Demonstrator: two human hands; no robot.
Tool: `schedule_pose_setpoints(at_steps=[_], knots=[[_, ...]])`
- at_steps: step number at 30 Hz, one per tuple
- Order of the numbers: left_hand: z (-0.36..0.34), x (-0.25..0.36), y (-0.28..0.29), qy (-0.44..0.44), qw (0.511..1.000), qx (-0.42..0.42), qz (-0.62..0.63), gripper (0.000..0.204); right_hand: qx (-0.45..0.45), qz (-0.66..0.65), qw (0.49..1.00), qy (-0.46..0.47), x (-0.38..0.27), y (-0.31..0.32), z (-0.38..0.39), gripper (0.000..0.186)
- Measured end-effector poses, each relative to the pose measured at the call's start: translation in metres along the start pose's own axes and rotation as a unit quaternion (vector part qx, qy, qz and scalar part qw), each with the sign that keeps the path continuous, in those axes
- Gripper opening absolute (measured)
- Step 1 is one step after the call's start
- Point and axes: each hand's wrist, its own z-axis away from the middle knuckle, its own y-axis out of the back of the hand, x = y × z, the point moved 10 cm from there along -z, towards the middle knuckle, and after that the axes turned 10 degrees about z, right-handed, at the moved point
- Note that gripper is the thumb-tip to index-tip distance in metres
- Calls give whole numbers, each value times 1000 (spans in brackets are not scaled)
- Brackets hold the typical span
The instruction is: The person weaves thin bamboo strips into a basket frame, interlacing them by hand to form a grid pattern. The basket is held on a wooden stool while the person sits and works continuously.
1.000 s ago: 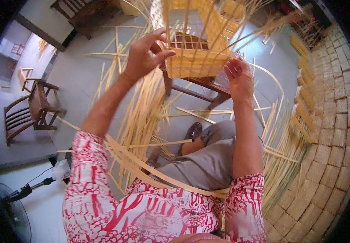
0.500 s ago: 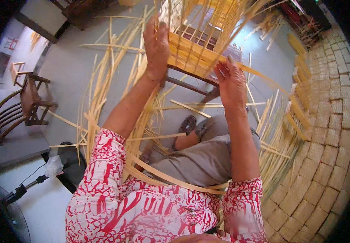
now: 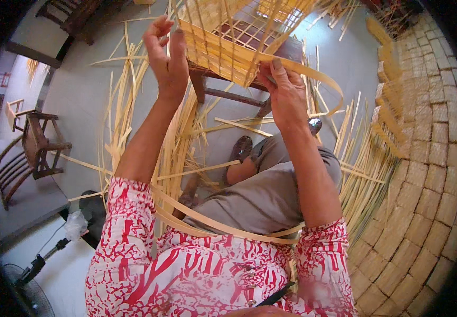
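Now pinching a strip [image 3: 321, 77] with right hand [image 3: 285, 91] at the corner of the basket [image 3: 219, 51], over the stool's [image 3: 293, 49] near edge (looped tighter than before, apparently wrapping round), with left hand [image 3: 169, 64] loosely open alongside

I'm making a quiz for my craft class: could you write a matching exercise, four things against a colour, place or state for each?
Things
1. Right hand
2. Woven basket
3. Slat-backed chair
4. Trousers

Descriptions
A. Grey
B. Pinching a pale strip
C. Near the picture's left edge
D. Yellow, with open lattice

Right pairs: 1-B, 2-D, 3-C, 4-A
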Motion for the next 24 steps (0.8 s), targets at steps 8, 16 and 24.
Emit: schedule_pose_setpoints(at_steps=[8, 16, 24], knots=[[30, 60, -112, -25, 935, -327, -137, 35, -44, 28, 998, 31, 2, -16, -1, 26], [24, 44, -115, 61, 899, -416, -125, 7, 9, 189, 953, 238, -38, -18, -10, 23], [29, 39, -122, 96, 891, -425, -128, 9, -28, 37, 996, 70, 2, -13, -9, 25]])
